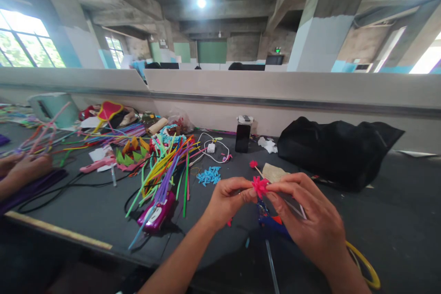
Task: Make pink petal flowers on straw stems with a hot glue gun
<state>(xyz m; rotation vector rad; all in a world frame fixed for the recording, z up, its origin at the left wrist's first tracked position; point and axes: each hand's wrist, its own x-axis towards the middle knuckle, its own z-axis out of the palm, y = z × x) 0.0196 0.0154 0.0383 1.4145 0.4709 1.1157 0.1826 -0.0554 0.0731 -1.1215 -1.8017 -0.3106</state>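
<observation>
A small pink fuzzy flower is pinched between both my hands above the table. My left hand grips its left side with thumb and fingertips. From the right, my right hand holds it by the fingertips, and a thin pale stem shows by those fingers. Below my hands lies a blue tool with an orange part, partly hidden by my right hand. Beyond them a pink-tipped stem rests near a beige roll. Short blue fuzzy pieces lie in a pile to the left.
Colourful pipe cleaners cover a purple case on the left. A phone stands upright at the back, beside a black bag. Another person's hands are at far left. A yellow cord curves near the front right.
</observation>
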